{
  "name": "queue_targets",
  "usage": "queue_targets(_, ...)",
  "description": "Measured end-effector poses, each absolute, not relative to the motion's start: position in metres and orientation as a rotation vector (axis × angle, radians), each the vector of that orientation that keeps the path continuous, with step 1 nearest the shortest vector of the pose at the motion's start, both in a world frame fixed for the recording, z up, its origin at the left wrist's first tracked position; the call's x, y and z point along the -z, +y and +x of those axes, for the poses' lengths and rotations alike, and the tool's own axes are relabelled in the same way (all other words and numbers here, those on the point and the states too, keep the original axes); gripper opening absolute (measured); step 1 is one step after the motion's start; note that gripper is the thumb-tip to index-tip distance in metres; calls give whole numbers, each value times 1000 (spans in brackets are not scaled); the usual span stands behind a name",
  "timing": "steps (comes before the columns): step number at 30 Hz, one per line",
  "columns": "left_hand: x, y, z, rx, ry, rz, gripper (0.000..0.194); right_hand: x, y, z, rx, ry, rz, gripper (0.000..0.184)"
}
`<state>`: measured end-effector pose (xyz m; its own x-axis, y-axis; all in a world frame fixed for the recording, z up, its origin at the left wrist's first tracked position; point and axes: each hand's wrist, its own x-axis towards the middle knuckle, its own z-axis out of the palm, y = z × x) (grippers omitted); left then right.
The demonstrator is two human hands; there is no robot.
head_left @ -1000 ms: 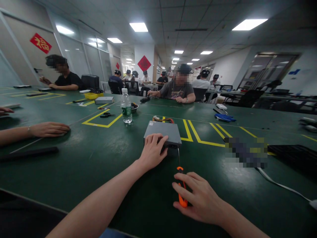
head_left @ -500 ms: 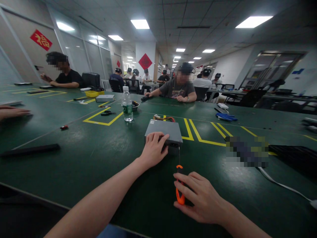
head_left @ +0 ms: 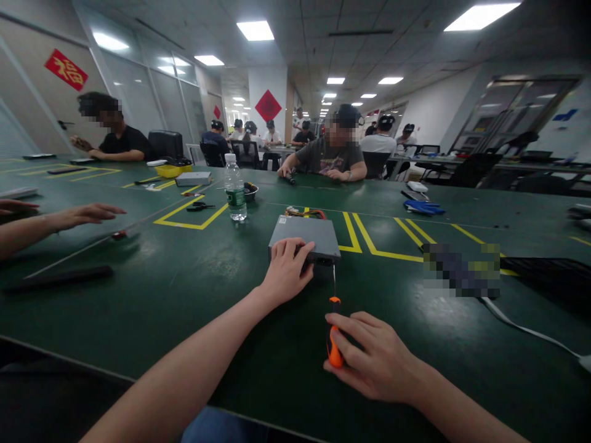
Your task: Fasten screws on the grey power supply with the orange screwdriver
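Note:
A grey metal power supply unit (head_left: 307,229) lies on the green table, its socket side facing me and a bundle of coloured wires (head_left: 308,213) at its far side. My left hand (head_left: 289,271) grips its near left part, fingers over the top and thumb against the front face. An orange and black screwdriver (head_left: 335,347) is held by the handle in the fingers of my right hand (head_left: 373,357). Its shaft points away from me, and the tip meets the lower right of the unit's front face. Whether it sits in a screw is too small to tell.
A water bottle (head_left: 236,191) stands beyond the unit to the left, next to a metal bowl (head_left: 250,192). At right are blue gloves (head_left: 423,207) and a blurred device with a white cable (head_left: 521,329). A co-worker's hand (head_left: 87,215) reaches in from the left, above a black bar (head_left: 60,279).
The screwdriver handle has turned in my right fingers. At left, a co-worker's hand has reached farther over the table. The person opposite has drawn a dark object to the right. My view has shifted slightly.

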<state>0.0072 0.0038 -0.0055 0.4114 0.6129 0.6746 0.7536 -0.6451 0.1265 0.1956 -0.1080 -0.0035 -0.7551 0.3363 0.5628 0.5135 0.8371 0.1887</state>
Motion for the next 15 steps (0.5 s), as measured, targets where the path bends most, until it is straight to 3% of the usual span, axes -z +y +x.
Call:
queue_targets(3, 6, 4, 8, 1062, -1219, -2468, 41, 6, -108, 197, 422, -2465, -651, 14)
queue_targets(10, 6, 4, 9, 1057, -1227, -2441, 39, -1, -109, 200, 389, -2590, -682, 29)
queue_targets(15, 6, 4, 9, 1060, -1237, -2438, 38, 6, -106, 200, 438, -2424, -632, 24)
